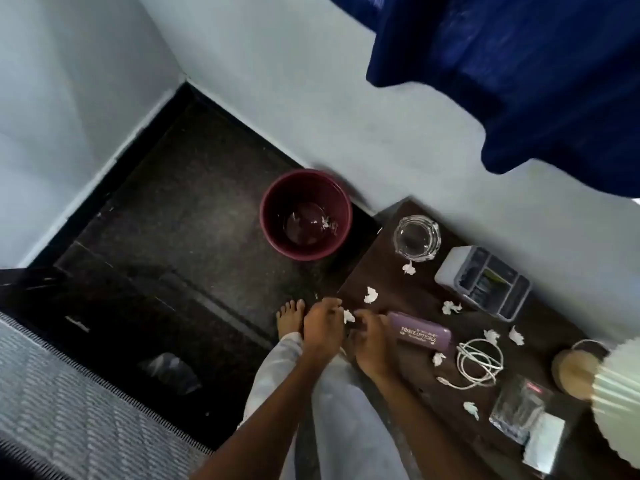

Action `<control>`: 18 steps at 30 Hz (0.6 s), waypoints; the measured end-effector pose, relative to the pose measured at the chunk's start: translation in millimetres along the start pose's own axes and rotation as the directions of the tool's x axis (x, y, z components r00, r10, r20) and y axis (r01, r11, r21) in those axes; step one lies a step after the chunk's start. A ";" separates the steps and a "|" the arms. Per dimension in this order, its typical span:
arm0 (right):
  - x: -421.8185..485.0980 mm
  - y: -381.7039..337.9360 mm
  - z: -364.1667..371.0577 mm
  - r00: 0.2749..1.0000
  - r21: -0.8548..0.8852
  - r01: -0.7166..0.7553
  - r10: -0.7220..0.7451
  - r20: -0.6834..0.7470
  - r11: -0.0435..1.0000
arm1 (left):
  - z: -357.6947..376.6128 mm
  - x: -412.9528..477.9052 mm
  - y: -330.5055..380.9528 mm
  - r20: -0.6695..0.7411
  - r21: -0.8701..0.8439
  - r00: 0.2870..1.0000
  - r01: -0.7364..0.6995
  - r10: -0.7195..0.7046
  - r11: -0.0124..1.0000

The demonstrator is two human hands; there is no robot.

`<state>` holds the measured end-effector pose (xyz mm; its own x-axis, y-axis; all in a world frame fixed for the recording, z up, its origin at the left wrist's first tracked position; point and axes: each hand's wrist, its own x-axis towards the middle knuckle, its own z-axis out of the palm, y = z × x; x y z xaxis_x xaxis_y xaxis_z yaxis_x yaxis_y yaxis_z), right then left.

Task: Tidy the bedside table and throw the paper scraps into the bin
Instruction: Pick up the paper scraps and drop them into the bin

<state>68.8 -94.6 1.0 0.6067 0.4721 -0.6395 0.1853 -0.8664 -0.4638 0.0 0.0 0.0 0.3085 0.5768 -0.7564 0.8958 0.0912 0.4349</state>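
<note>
Paper scrap (348, 316) | left hand (323, 325) fingers grasping it | right hand (371, 342) fingers: cannot tell

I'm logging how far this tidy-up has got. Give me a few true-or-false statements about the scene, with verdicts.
1. The maroon bin stands on the floor beside the bedside table. True.
2. Every scrap is already in the bin. False: several paper scraps lie on the table.
3. The purple glasses case lies on the table. True.
4. The cable sits in the bin. False: the white cable lies coiled on the table, next to the case.
5. The left hand and right hand meet at a single scrap at the table's edge. True.
</note>
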 end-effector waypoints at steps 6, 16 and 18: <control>13.7 12.2 26.3 0.999 -0.034 0.007 -0.009 -0.050 0.999 | 27.0 17.2 -23.3 -0.045 0.120 0.999 -0.004 0.009 0.993; 36.6 -5.0 18.9 0.956 0.104 0.197 -0.167 -0.242 0.975 | 11.6 11.2 -8.2 0.011 -0.593 1.000 0.019 -0.016 0.805; 41.0 -20.6 14.7 0.951 0.155 0.213 -0.168 -0.261 0.965 | -2.3 16.2 -1.5 -0.009 -0.586 1.000 -0.023 0.023 0.810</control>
<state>78.6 -55.0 -24.7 0.7471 0.5522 -0.3699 0.1886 -0.7098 -0.6787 2.9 11.0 -11.8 0.3257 0.5859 -0.7421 0.5311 0.5359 0.6563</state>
